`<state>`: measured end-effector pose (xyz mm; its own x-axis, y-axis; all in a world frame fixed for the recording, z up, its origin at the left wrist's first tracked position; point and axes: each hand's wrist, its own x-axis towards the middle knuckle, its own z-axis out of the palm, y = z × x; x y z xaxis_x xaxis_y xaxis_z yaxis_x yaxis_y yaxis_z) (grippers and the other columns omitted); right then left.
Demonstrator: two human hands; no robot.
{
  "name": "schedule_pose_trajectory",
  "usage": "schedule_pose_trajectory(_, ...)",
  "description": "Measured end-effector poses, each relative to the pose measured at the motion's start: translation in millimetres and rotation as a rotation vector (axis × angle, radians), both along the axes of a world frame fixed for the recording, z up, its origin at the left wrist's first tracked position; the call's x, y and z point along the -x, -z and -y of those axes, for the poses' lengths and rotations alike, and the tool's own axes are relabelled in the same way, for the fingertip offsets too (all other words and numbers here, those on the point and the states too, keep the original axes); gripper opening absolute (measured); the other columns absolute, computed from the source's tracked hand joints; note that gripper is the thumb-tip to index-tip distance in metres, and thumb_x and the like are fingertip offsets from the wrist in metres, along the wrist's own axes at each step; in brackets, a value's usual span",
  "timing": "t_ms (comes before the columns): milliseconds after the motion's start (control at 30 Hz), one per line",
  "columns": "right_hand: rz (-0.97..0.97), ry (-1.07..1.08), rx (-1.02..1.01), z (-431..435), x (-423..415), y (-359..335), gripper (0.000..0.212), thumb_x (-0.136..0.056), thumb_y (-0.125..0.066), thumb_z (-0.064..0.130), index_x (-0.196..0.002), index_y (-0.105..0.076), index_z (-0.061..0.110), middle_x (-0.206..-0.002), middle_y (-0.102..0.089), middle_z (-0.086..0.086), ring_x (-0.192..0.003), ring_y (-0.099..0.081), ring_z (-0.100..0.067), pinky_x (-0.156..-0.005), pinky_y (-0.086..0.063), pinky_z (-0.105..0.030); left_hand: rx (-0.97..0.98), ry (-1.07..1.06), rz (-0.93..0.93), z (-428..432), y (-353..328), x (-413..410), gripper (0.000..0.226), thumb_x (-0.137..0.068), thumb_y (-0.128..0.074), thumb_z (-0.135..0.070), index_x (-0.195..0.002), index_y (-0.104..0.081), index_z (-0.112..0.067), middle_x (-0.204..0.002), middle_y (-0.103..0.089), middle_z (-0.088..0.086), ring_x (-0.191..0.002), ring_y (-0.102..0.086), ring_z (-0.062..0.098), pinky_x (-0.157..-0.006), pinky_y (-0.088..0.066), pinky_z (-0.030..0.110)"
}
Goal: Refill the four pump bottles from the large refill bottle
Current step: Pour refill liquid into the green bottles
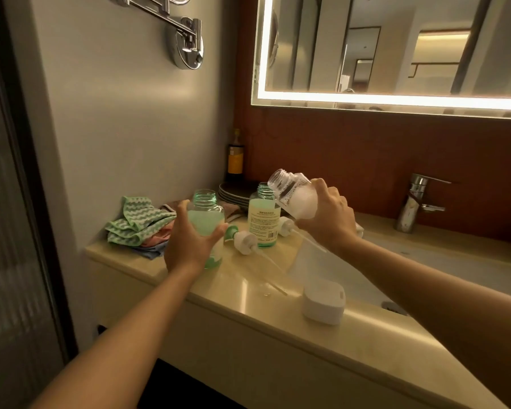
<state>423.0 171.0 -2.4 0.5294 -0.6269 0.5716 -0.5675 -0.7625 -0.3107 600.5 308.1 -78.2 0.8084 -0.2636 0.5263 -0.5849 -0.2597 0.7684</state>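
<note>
A white box sat nearest on the tabletop. At its 10 o'clock the left hand curled round an upright open green bottle. At its 12 o'clock the right hand gripped a tilted clear bottle, mouth toward 10 o'clock. Between them lay a pump head before a labelled bottle

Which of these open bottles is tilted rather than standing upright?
The clear bottle with white contents, gripped in the right hand. The green bottle in the left hand and the labelled bottle stand upright.
</note>
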Motion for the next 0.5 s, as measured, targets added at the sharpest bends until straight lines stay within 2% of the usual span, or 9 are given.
schedule_pose_trajectory(67, 0.003, 0.017, -0.026, 7, 3, 4, 0.070, -0.072, -0.075, 0.026, -0.129, -0.035, 0.021, -0.117, -0.050, -0.011, -0.106, -0.048, -0.029, -0.087, -0.040, -0.039, -0.034, -0.009, -0.036, 3, -3, -9, 0.098, -0.071, -0.071, -0.052, -0.146, -0.014, -0.024, -0.146, -0.036, 0.011, -0.129, -0.040, 0.031, -0.091, -0.041, 0.044)
schedule_pose_trajectory(133, -0.003, 0.030, -0.026, 14, 4, 8, 0.071, -0.072, -0.075, 0.026, -0.130, -0.035, 0.020, -0.117, -0.050, -0.012, -0.106, -0.048, -0.029, -0.087, -0.041, -0.039, -0.037, -0.076, 0.025, 4, -7, -13, 0.107, -0.069, -0.069, -0.055, -0.149, -0.005, -0.024, -0.149, -0.026, 0.017, -0.135, -0.030, 0.033, -0.100, -0.035, 0.048)
schedule_pose_trajectory(233, -0.003, 0.039, -0.054, 21, 5, 13, 0.074, -0.071, -0.075, 0.027, -0.132, -0.034, 0.020, -0.118, -0.050, -0.012, -0.107, -0.048, -0.029, -0.088, -0.040, -0.040, 0.004, -0.203, 0.414, 6, -6, -10, 0.102, -0.068, -0.058, -0.066, -0.147, -0.018, -0.016, -0.143, -0.031, 0.024, -0.130, -0.033, 0.035, -0.103, -0.034, 0.044)
schedule_pose_trajectory(300, -0.006, 0.040, -0.065, 24, 4, 16, 0.074, -0.072, -0.074, 0.028, -0.132, -0.033, 0.021, -0.119, -0.050, -0.011, -0.107, -0.048, -0.029, -0.088, -0.040, -0.039, 0.053, -0.171, 0.603, 14, -4, 0, 0.087, -0.076, -0.055, -0.063, -0.140, -0.029, -0.010, -0.133, -0.042, 0.021, -0.120, -0.040, 0.028, -0.097, -0.038, 0.035)
schedule_pose_trajectory(333, -0.008, 0.041, -0.067, 25, 4, 17, 0.073, -0.072, -0.074, 0.029, -0.132, -0.033, 0.021, -0.119, -0.050, -0.011, -0.107, -0.048, -0.029, -0.088, -0.039, -0.038, 0.080, -0.103, 0.600, 20, -4, 9, 0.078, -0.079, -0.057, -0.057, -0.136, -0.034, -0.008, -0.128, -0.046, 0.019, -0.114, -0.043, 0.024, -0.092, -0.041, 0.031)
schedule_pose_trajectory(433, -0.002, 0.041, -0.081, 29, 2, 22, 0.073, -0.073, -0.074, 0.028, -0.132, -0.033, 0.022, -0.118, -0.049, -0.010, -0.106, -0.048, -0.028, -0.086, -0.039, -0.037, 0.085, 0.108, 0.381, 44, -8, 33, 0.061, -0.083, -0.065, -0.034, -0.132, -0.040, -0.007, -0.123, -0.052, 0.012, -0.107, -0.053, 0.020, -0.077, -0.046, 0.025)
schedule_pose_trajectory(500, 0.009, 0.041, -0.105, 31, 2, 25, 0.072, -0.073, -0.073, 0.027, -0.132, -0.032, 0.022, -0.118, -0.049, -0.010, -0.106, -0.047, -0.028, -0.085, -0.039, -0.036, 0.048, 0.176, 0.190, 63, -12, 37, 0.071, -0.080, -0.069, -0.033, -0.138, -0.033, -0.011, -0.134, -0.047, 0.010, -0.119, -0.048, 0.021, -0.088, -0.044, 0.029)
